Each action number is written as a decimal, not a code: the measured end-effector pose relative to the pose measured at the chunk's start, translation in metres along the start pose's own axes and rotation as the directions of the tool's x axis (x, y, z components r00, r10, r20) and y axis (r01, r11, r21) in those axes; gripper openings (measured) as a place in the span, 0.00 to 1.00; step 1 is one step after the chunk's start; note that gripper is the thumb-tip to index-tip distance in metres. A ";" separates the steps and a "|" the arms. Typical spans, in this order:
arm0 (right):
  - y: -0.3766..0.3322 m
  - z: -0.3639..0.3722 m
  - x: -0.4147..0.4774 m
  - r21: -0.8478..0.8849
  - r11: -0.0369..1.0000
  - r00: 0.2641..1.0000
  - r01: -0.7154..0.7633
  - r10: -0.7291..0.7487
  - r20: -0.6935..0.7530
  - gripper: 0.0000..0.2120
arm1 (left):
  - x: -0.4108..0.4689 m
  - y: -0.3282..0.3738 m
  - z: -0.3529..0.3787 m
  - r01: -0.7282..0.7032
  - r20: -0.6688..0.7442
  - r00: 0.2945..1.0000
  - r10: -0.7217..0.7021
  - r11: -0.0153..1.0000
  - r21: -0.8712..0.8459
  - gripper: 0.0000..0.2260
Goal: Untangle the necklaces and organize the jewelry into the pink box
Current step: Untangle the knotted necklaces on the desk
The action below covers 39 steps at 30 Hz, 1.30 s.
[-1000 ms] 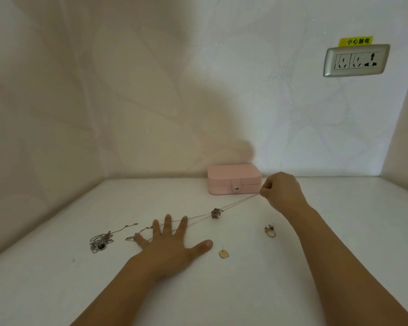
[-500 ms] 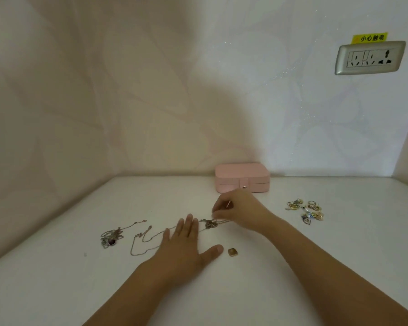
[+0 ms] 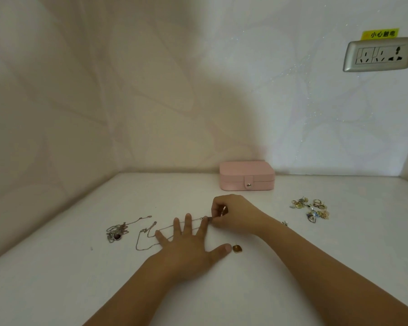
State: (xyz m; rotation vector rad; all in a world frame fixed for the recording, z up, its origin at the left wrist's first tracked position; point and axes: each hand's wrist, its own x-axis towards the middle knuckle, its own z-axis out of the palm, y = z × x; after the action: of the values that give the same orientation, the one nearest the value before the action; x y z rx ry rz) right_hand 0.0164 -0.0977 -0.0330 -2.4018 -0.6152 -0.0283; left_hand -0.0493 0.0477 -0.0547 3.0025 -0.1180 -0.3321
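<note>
My left hand lies flat with spread fingers, pressing a thin silver necklace chain onto the white table. My right hand pinches the pendant end of that chain just past my left fingertips. A second necklace lies bunched in a tangle to the left. The pink box stands closed against the back wall, snap clasp facing me. A small gold piece rests beside my left thumb.
A heap of several rings and earrings lies at the right of the table. Walls close the left and back sides. A silver socket plate with a yellow label sits high on the right wall.
My right hand came down from near the box to the table, bringing the chain's end to my left fingertips. The stretched chain now lies slack. The view has shifted right, revealing the ring heap.
</note>
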 end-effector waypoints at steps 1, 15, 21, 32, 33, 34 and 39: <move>0.001 0.000 0.000 0.096 0.995 1.000 -0.018 0.018 0.002 0.06 | 0.000 0.000 0.000 0.004 -0.001 1.000 -0.004 1.000 -0.006 0.40; -0.002 0.000 0.003 0.878 0.439 0.981 -0.192 0.088 0.170 0.08 | -0.006 0.002 -0.006 -0.007 0.028 1.000 0.011 0.990 -0.142 0.49; -0.007 0.000 -0.001 0.808 0.566 0.986 -0.163 0.077 0.145 0.07 | 0.003 -0.002 -0.012 -0.144 -0.275 0.961 -0.006 0.842 -0.520 0.40; -0.017 -0.019 -0.010 0.703 0.710 0.997 -0.032 -0.027 0.073 0.03 | 0.002 -0.021 -0.035 -0.304 -0.314 0.945 -0.093 0.101 -0.947 0.04; -0.016 -0.020 -0.009 0.706 0.708 0.998 -0.035 -0.014 0.064 0.04 | 0.002 -0.022 -0.037 -0.291 -0.297 0.951 -0.087 0.075 -0.954 0.04; -0.017 -0.020 -0.009 0.714 0.699 0.998 -0.040 -0.001 0.057 0.05 | 0.003 -0.024 -0.038 -0.277 -0.280 0.957 -0.071 0.045 -0.960 0.05; -0.020 -0.018 -0.011 0.797 0.596 0.988 -0.093 -0.047 0.150 0.10 | 0.002 -0.023 -0.039 -0.237 -0.239 0.969 0.057 -0.048 -0.970 0.10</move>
State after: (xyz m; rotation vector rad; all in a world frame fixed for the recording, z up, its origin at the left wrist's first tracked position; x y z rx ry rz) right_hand -0.0003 -0.0995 -0.0087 -1.5095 -0.5100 0.3843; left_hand -0.0374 0.0742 -0.0203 1.3945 -0.1100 -0.0758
